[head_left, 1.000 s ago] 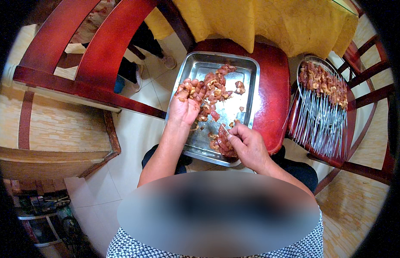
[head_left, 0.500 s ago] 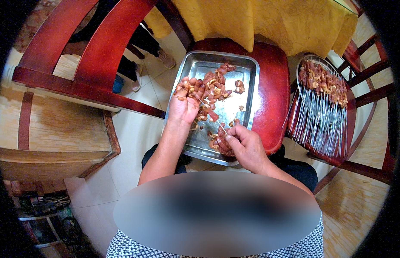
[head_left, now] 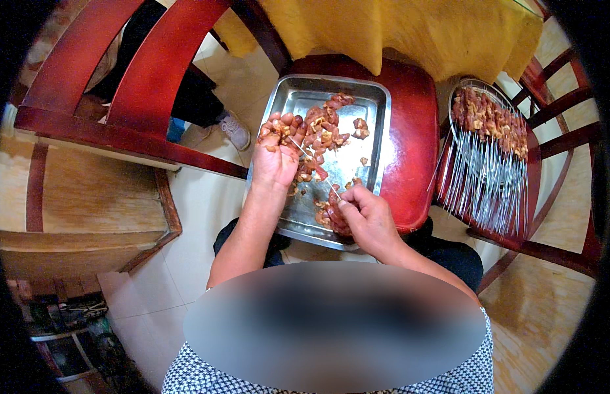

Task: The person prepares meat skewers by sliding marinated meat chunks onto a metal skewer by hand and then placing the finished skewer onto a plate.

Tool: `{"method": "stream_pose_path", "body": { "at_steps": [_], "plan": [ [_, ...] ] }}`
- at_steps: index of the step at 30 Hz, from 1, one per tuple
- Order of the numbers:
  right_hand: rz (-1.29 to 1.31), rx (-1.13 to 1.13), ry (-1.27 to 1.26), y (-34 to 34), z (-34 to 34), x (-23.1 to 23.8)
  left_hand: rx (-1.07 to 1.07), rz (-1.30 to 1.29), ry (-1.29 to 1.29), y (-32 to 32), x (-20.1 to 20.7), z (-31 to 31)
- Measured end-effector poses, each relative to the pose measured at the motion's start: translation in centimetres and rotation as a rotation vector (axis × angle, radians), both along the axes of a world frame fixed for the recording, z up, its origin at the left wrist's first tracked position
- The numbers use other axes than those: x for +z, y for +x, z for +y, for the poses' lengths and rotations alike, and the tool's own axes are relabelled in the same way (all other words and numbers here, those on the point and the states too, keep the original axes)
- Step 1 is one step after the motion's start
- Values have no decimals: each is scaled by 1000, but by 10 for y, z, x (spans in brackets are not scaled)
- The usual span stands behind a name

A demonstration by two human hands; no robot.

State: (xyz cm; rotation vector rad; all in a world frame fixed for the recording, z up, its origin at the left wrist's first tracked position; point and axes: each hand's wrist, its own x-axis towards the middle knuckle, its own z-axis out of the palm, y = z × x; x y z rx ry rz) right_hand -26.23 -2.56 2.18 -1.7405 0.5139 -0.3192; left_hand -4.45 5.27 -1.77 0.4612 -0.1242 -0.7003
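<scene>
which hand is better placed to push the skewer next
Probably the right hand: it pinches the lower visible part of the thin skewer. The left hand, turned palm up, holds raw meat pieces, so it seems less free to push.

Tray (head_left: 374, 141) on a chair seat (head_left: 413, 144), meat pieces (head_left: 324, 129) inside, left hand (head_left: 276, 154) over its left side, right hand (head_left: 368, 218) at its near right corner, tablecloth (head_left: 449, 39) behind, loaded skewers (head_left: 490, 128) to the right on what seems a plate (head_left: 476, 81) atop another chair (head_left: 532, 180)
</scene>
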Motion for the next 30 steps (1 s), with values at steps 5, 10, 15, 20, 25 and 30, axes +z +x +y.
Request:
{"method": "stream_pose_path", "body": {
  "at_steps": [5,10,15,20,25,30],
  "plan": [
    [-28,16,-8,1,0,-5,59,1,60,-2,-1,-2],
    [55,46,262,4,2,-15,62,33,61,-3,-3,-5],
    [-71,13,24,6,10,-11,34,91,21,0,2,-7],
    [-18,-20,-171,11,13,-3,22,102,-21,4,1,-7],
    [-40,-7,-33,15,13,-10,-9,104,-44,10,-6,-5],
    [-75,-7,-46,11,3,-12,3,174,250,-3,15,-7]
  ]
}}
